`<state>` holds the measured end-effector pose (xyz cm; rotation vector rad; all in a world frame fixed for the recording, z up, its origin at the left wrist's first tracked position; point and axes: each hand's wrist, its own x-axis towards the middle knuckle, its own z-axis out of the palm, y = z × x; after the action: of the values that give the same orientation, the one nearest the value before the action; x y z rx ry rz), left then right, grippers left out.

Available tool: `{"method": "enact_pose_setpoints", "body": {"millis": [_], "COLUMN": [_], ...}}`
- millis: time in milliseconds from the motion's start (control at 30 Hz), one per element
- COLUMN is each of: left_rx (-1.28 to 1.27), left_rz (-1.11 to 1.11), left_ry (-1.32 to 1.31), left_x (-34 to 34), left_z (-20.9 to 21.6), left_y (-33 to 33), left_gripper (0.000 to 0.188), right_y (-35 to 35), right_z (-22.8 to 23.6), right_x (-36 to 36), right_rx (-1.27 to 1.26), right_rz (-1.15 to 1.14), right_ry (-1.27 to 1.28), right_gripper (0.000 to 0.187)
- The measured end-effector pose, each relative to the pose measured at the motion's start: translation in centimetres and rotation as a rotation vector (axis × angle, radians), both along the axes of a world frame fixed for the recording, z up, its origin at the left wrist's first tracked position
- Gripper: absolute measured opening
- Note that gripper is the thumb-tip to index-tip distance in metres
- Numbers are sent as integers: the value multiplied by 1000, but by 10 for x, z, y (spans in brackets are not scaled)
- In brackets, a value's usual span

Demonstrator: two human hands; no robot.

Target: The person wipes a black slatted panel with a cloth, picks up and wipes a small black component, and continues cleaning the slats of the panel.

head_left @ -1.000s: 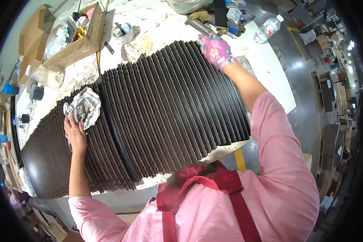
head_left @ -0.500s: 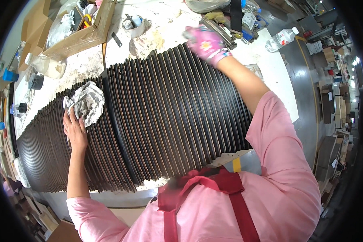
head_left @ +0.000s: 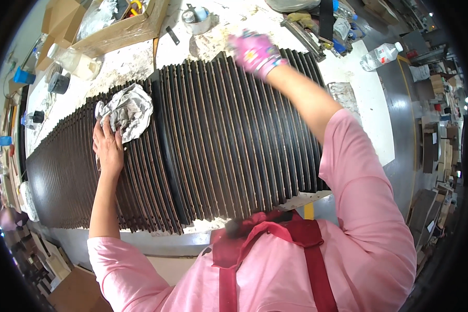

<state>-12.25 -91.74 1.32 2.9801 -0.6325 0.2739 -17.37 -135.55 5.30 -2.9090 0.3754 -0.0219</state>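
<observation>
A wide row of long dark slats (head_left: 229,140) lies side by side across the table, with thin pale lines between them. On its left part rests a crumpled whitish wad (head_left: 132,112), paper or cloth. My bare left hand (head_left: 109,148) has its fingers closed on the near edge of this wad. At the far ends of the slats is my right hand (head_left: 257,53), in a pink patterned glove. Its fingers are smeared by motion, so whether anything is in them is hidden.
Behind the slats stand a box of tools (head_left: 119,31), a small pot (head_left: 196,22) and a whitish bottle (head_left: 74,61). A clear bottle (head_left: 380,57) lies at the table's right edge. Metal bars (head_left: 302,39) and clutter lie at the far right.
My right hand has moved left along the far ends of the slats, uncovering those at the right. My left hand stays at the wad. The whole view has shifted slightly.
</observation>
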Motion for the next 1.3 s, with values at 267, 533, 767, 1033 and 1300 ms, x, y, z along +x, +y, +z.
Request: {"method": "enact_pose_setpoints", "body": {"millis": [267, 533, 767, 1033, 1300], "left_rx": [-12, -36, -2, -72, 98], "left_rz": [-38, -85, -116, -191, -3], "left_ry": [-17, -140, -111, -82, -12], "left_x": [5, 27, 38, 28, 12], "left_z": [-1, -31, -22, -28, -25], "left_y": [0, 8, 12, 67, 43], "left_gripper": [50, 49, 49, 49, 53], "right_y": [64, 43, 16, 126, 142], "right_z": [-22, -13, -9, -12, -2], "right_x": [0, -90, -215, -307, -354], "right_rx": [-63, -20, -316, -77, -237], "right_rz": [215, 481, 111, 186, 96], "right_ry": [-210, -437, -370, -184, -180], "right_gripper": [30, 23, 21, 16, 33]}}
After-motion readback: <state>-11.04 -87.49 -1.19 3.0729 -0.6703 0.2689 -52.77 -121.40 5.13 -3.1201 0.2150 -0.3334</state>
